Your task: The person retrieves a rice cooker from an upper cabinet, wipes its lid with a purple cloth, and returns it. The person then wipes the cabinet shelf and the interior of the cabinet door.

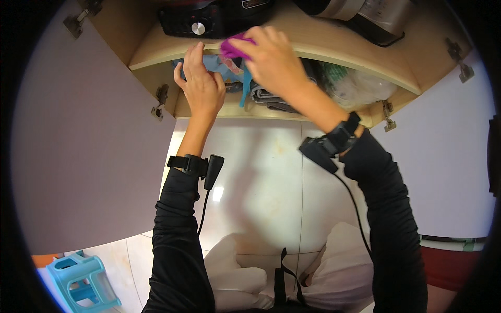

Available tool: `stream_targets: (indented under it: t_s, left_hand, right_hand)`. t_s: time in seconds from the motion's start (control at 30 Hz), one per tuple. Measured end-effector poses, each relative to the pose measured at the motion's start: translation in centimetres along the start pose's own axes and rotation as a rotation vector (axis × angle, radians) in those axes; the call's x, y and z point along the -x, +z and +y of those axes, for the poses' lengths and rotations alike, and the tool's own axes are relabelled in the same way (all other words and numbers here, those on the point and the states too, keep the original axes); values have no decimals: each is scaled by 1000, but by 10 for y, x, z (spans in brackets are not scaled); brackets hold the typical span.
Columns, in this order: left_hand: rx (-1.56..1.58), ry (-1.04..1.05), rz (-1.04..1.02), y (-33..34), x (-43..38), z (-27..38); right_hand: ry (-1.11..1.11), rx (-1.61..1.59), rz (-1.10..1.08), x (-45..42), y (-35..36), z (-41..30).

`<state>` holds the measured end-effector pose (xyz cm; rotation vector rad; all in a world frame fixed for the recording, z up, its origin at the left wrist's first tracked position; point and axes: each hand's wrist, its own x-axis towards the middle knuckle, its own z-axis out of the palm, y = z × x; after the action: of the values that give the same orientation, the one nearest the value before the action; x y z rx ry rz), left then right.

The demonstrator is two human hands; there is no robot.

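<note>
My right hand grips a bunched purple cloth at the front edge of a wooden cabinet shelf. To its left, my left hand is raised before the shelf edge, its fingers spread and nothing in it. Behind the purple cloth on the shelf sits a black appliance with a silver knob. Below the shelf, light blue fabric and folded grey cloths lie in the lower compartment. A blue strip hangs down between them.
Two cabinet doors, the left door and the right door, stand swung out on metal hinges. A metal-and-black appliance lies at upper right. Plastic bags fill the lower right compartment. A blue plastic stool stands on the tiled floor.
</note>
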<state>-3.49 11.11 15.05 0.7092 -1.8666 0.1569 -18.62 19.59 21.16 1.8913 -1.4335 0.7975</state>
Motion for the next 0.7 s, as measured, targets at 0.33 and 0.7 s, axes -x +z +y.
stream_targets:
  t_s: [0.33, 0.7]
  left_hand:
    - [-5, -12, 35, 9, 3, 4]
    - [-103, 10, -32, 2, 3, 3]
  right_hand:
    - [250, -13, -115, 25, -54, 34]
    - [111, -111, -111, -24, 10, -5]
